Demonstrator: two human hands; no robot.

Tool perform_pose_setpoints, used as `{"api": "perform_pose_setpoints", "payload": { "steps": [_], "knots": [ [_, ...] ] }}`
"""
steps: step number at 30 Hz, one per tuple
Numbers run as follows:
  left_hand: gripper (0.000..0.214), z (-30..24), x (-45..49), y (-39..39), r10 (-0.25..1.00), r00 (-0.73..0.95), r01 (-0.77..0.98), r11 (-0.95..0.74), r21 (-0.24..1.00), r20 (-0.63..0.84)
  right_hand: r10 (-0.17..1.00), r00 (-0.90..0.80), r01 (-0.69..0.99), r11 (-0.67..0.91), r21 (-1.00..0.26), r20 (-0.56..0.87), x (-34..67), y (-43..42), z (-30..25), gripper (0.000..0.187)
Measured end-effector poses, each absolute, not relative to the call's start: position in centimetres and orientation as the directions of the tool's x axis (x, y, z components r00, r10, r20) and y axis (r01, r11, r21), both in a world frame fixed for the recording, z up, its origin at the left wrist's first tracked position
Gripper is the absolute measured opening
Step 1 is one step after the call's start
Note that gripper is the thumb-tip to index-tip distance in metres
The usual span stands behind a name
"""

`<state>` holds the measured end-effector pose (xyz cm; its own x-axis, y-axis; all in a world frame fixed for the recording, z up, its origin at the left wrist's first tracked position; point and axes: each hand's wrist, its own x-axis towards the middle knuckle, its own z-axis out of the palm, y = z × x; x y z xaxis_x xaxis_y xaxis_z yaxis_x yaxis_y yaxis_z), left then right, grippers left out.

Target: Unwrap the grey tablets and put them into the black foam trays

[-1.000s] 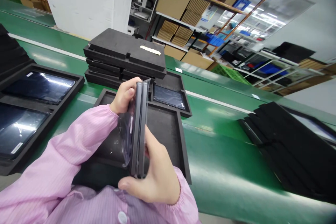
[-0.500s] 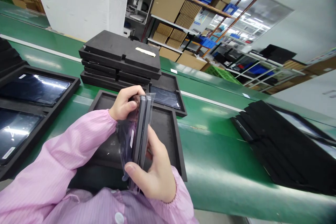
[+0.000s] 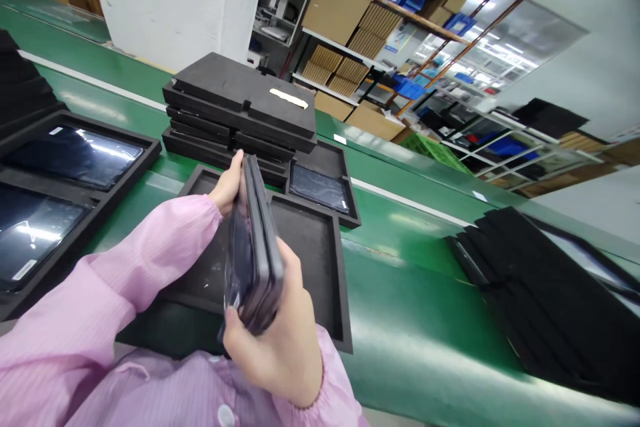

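Two dark tablets (image 3: 257,233) are held on edge, pressed together face to face or back to back; I cannot tell which. Clear film covers the glossy screen on the left side. My left hand (image 3: 229,181) grips their far end, its fingers mostly hidden behind them. At the near end, my right hand (image 3: 283,340) clasps them, thumb on the left face and fingers round the right. Below lies a black foam tray (image 3: 310,260) with wide recesses.
A stack of black foam trays (image 3: 215,80) stands behind, beside a tray holding a tablet (image 3: 320,188). On the left, another tray (image 3: 107,197) holds two tablets. More black trays (image 3: 555,300) lean at right on the green bench (image 3: 400,320).
The tablets have turned, showing more of their near end and edges. My left hand has shifted to their far end, and my right hand has moved slightly toward me. The view has shifted slightly.
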<state>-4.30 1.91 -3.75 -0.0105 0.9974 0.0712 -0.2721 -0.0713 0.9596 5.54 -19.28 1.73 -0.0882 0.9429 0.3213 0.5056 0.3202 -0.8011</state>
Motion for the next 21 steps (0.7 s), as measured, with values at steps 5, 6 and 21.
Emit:
{"api": "perform_pose_setpoints", "payload": {
  "steps": [5,6,21],
  "knots": [
    [0.06,0.6,-4.9,4.9,0.981,-0.114,-0.224,-0.182,0.957,0.16,0.957,-0.201,0.708,0.291,-0.644,0.211,5.3,-18.2,0.5,0.077],
    [0.061,0.9,-5.1,5.2,0.969,-0.122,-0.205,-0.235,0.95,0.213,0.961,-0.212,0.737,0.278,-0.617,0.181,5.4,-17.8,0.5,0.076],
    [0.056,1.3,-6.0,3.8,0.918,-0.1,-0.195,-0.397,0.897,0.384,0.937,-0.334,0.754,0.202,-0.625,-0.1,7.7,-16.5,1.9,0.091]
  ]
}}
